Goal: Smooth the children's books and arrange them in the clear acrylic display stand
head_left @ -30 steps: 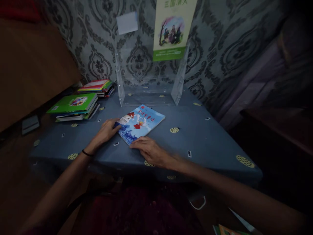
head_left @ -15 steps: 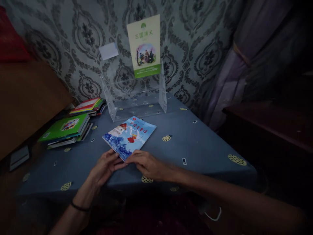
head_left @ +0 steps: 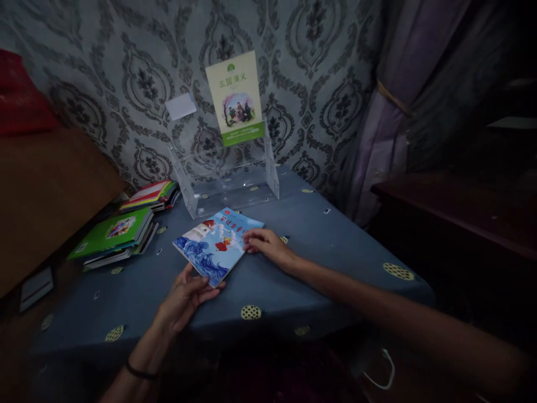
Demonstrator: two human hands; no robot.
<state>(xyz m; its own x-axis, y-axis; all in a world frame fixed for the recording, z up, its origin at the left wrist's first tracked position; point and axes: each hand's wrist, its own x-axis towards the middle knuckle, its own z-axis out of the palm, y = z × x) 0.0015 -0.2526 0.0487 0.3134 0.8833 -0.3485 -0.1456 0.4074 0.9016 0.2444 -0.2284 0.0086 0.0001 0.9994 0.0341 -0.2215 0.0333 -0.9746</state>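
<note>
A blue picture book (head_left: 207, 243) with waves, a house and red lettering on its cover lies slanted on the table. My left hand (head_left: 191, 288) grips its near corner, thumb on the cover and fingers beneath. Over the book's right edge is my right hand (head_left: 268, 246), its bent fingers slightly apart; they cover the end of the title, and I see no firm hold there. Behind the book stands a clear acrylic rack (head_left: 222, 190), with a pale green-and-cream book (head_left: 237, 101) upright at its right end.
Two book piles lie to the left: one topped by a green book (head_left: 115, 229), another behind it with a red-and-yellow top (head_left: 149, 193). A white card (head_left: 180, 106) shows above the rack's left end. The patterned blue cloth (head_left: 319, 263) covers the table. A purple curtain (head_left: 380, 145) hangs at right.
My right hand has left the book's near corner and moved up to its right edge. My left hand keeps hold of the near corner. The view has shifted slightly.
</note>
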